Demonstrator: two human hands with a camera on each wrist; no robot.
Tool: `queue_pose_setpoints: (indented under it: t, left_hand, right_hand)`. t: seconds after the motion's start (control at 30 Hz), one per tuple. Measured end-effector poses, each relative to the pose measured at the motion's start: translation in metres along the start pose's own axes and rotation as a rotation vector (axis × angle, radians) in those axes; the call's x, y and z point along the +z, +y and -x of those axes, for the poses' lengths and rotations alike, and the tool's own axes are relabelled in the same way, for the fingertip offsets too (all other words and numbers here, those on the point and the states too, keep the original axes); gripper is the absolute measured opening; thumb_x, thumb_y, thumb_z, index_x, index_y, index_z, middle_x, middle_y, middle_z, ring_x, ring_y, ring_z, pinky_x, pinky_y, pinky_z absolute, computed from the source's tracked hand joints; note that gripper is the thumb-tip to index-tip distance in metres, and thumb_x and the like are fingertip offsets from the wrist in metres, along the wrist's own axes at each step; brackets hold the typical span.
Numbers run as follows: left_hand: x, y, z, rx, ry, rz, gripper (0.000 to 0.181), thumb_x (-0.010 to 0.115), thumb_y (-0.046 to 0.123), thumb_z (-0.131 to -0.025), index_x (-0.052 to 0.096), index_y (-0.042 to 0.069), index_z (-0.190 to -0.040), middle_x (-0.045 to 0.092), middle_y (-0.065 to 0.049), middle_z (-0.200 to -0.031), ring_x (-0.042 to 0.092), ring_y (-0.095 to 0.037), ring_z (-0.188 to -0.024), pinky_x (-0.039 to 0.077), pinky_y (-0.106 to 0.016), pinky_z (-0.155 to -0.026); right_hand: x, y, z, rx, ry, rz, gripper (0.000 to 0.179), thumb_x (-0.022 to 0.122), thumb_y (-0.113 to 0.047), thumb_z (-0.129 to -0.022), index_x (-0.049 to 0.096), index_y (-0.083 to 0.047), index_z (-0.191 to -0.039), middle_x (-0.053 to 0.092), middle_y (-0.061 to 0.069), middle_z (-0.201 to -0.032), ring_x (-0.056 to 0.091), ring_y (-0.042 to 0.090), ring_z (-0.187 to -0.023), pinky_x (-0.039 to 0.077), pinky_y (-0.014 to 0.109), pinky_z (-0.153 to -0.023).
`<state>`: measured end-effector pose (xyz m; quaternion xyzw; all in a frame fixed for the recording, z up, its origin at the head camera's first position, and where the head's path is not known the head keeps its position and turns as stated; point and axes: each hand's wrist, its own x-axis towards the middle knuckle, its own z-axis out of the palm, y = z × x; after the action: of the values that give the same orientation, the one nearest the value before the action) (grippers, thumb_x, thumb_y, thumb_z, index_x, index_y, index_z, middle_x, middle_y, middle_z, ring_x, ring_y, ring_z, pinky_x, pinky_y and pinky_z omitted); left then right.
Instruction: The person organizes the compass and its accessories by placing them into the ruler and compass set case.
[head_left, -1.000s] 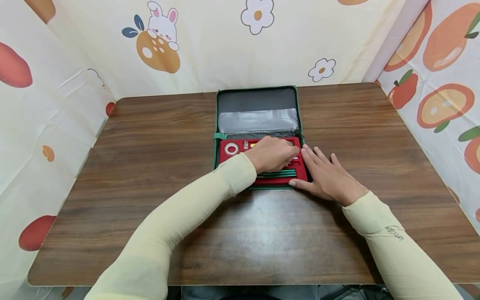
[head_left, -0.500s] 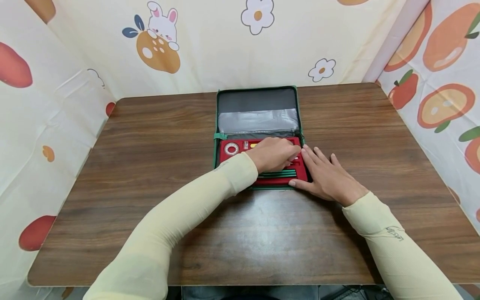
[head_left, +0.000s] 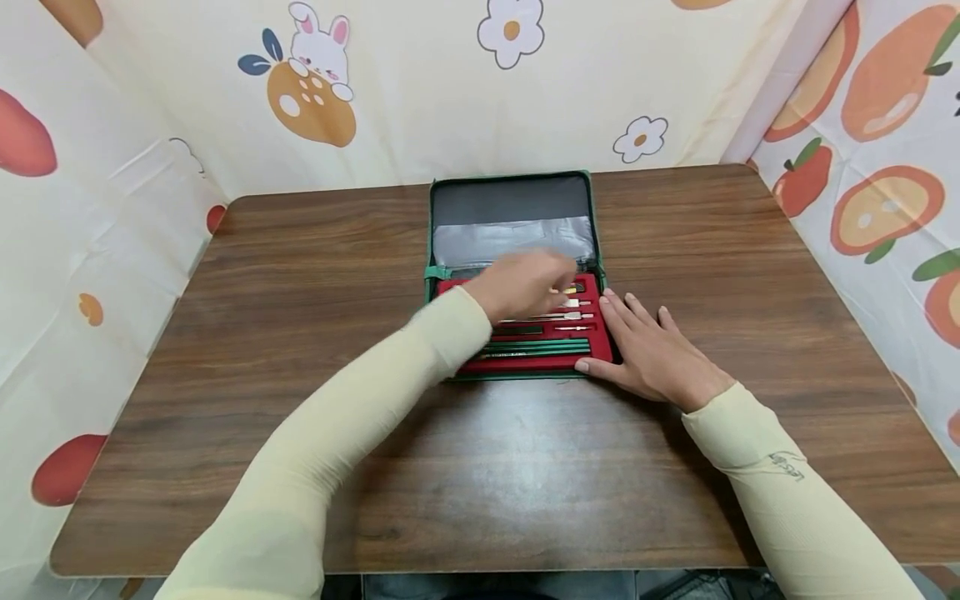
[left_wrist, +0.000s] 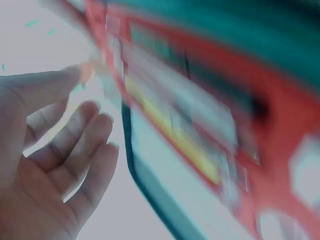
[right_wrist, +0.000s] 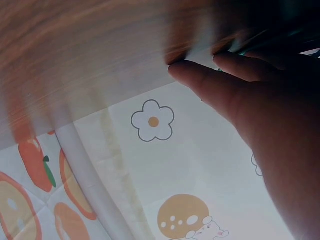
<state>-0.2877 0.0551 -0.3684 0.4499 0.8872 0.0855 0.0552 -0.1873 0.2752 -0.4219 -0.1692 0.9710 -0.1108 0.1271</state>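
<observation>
A green zip case (head_left: 513,200) lies unfolded on the table, its red tray (head_left: 597,340) in the near half. Green pencils (head_left: 536,347) lie in the tray's front slot, with thin pale-tipped tools (head_left: 566,317) behind them. My left hand (head_left: 521,283), blurred, hovers over the tray's back part. In the left wrist view, its thumb reaches towards the index finger by a small orange blur; I cannot tell whether anything is pinched there. My right hand (head_left: 656,354) rests with straight fingers along the tray's right edge, thumb at the near corner.
The brown wooden table (head_left: 300,333) extends around the case on both sides. Its lid has a clear pocket (head_left: 517,242) and leans back near the printed wall cloth (head_left: 420,100). A yellow strip (left_wrist: 170,132) shows in the tray.
My left hand has lifted away from the tray's right part and moved up and left, uncovering the pencils and tools there. The right hand stays put.
</observation>
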Motion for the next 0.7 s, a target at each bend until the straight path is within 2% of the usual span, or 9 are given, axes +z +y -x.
queue_pose_setpoints:
  t: [0.13, 0.23, 0.33, 0.43, 0.5, 0.63, 0.7]
  left_hand:
    - [-0.022, -0.045, 0.018, -0.186, 0.150, 0.019, 0.022, 0.062, 0.030, -0.099, 0.064, 0.013, -0.114, 0.062, -0.002, -0.111, 0.058, -0.016, -0.096, 0.050, -0.031, -0.083]
    - [-0.034, -0.083, 0.032, -0.332, 0.254, 0.083, 0.032, 0.059, 0.027, -0.101, 0.062, 0.009, -0.126, 0.060, -0.008, -0.125, 0.058, -0.022, -0.111, 0.048, -0.037, -0.095]
    - [-0.040, -0.113, 0.042, -0.460, 0.365, 0.207, 0.038, 0.057, 0.025, -0.102, 0.058, 0.004, -0.133, 0.058, -0.014, -0.131, 0.054, -0.027, -0.121, 0.043, -0.040, -0.103]
    - [-0.039, -0.132, 0.049, -0.564, 0.435, 0.382, 0.046, 0.055, 0.029, -0.103, 0.050, 0.004, -0.142, 0.052, -0.015, -0.141, 0.047, -0.028, -0.131, 0.038, -0.041, -0.108]
    - [-0.035, -0.140, 0.054, -0.618, 0.438, 0.509, 0.055, 0.052, 0.034, -0.104, 0.041, 0.005, -0.149, 0.045, -0.015, -0.149, 0.042, -0.027, -0.137, 0.035, -0.041, -0.111]
    - [-0.026, -0.148, 0.058, -0.718, 0.379, 0.750, 0.074, 0.046, 0.052, -0.103, 0.020, 0.013, -0.160, 0.031, -0.011, -0.160, 0.031, -0.024, -0.146, 0.029, -0.043, -0.116]
    - [-0.023, -0.150, 0.057, -0.752, 0.370, 0.848, 0.080, 0.043, 0.058, -0.101, 0.012, 0.016, -0.162, 0.025, -0.009, -0.163, 0.028, -0.023, -0.147, 0.027, -0.042, -0.117]
  right_hand:
    - [0.000, 0.000, -0.002, 0.022, -0.008, -0.014, 0.116, 0.040, -0.086, -0.083, 0.011, -0.006, -0.161, 0.013, 0.017, -0.165, 0.012, 0.043, -0.149, 0.009, 0.072, -0.111]
    - [-0.001, -0.001, -0.001, 0.028, -0.016, -0.019, 0.117, 0.041, -0.087, -0.082, 0.011, -0.006, -0.161, 0.013, 0.017, -0.165, 0.011, 0.043, -0.150, 0.008, 0.071, -0.111]
    - [-0.003, -0.001, -0.001, 0.028, -0.015, -0.018, 0.116, 0.042, -0.086, -0.083, 0.010, -0.006, -0.161, 0.013, 0.018, -0.166, 0.011, 0.043, -0.150, 0.008, 0.071, -0.111]
    - [-0.005, -0.001, 0.000, 0.027, -0.011, -0.021, 0.116, 0.043, -0.086, -0.083, 0.011, -0.006, -0.161, 0.013, 0.017, -0.166, 0.011, 0.043, -0.150, 0.008, 0.071, -0.111]
    - [-0.004, -0.001, -0.001, 0.028, -0.017, -0.025, 0.117, 0.044, -0.085, -0.082, 0.011, -0.006, -0.161, 0.013, 0.017, -0.166, 0.011, 0.044, -0.149, 0.007, 0.071, -0.111]
    - [-0.001, -0.001, -0.001, 0.025, -0.016, -0.025, 0.117, 0.046, -0.085, -0.082, 0.012, -0.006, -0.161, 0.013, 0.016, -0.166, 0.010, 0.043, -0.150, 0.007, 0.070, -0.113]
    - [0.000, -0.002, -0.001, 0.021, -0.011, -0.025, 0.116, 0.046, -0.085, -0.082, 0.013, -0.005, -0.161, 0.013, 0.016, -0.166, 0.011, 0.043, -0.150, 0.007, 0.070, -0.113]
